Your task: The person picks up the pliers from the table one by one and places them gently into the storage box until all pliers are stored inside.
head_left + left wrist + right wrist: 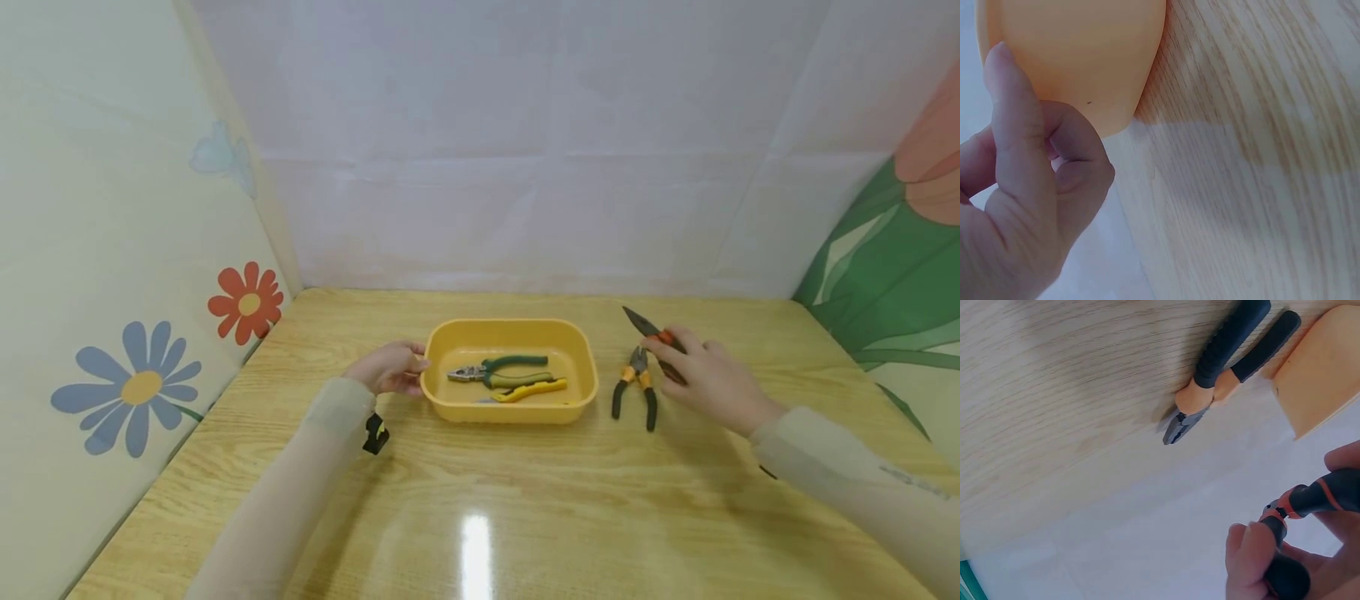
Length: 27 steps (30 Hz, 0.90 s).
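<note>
Looks like the left hand (387,368) is pinching the yellow tub (512,413) by its left edge, probably so it doesn't slide, while the right hand (716,379) grips the red-and-black pliers (663,337) by the handles, nose clear of fingers, above the surface (555,492) right of the tub.

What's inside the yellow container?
Inside the yellow container lie green-handled pliers and a slim yellow tool. The floor just behind its near wall is covered; anything flat there is unseen.
</note>
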Available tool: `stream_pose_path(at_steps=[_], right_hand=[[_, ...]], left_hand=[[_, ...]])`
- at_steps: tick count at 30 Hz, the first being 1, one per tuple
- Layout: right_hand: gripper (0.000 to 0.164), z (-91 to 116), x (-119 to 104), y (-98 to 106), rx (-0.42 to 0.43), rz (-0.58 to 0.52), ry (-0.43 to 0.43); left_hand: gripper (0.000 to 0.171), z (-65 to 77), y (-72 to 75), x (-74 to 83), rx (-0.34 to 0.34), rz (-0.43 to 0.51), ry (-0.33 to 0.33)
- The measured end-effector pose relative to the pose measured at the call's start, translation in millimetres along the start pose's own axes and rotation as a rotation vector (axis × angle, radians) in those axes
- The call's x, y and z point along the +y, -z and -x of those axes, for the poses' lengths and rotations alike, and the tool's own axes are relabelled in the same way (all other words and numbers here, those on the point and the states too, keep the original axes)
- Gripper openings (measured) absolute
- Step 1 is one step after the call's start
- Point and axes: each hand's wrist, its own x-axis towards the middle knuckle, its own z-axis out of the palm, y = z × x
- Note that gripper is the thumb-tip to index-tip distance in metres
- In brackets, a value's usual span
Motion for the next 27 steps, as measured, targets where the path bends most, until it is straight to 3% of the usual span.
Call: stream_pose_path(at_steps=[17,27], right_hand=[[0.052,-8.8,-20.2,-3.0,0.045,-0.022,0.07],[0.051,-15.5,-32.1,-4.7,0.009,-0.014,0.097]], left_hand=[[0.038,1.8,1.0,3.9,0.003,0.004,0.023],[0.035,0.3,1.1,2.8,-0.003,0.007,0.016]])
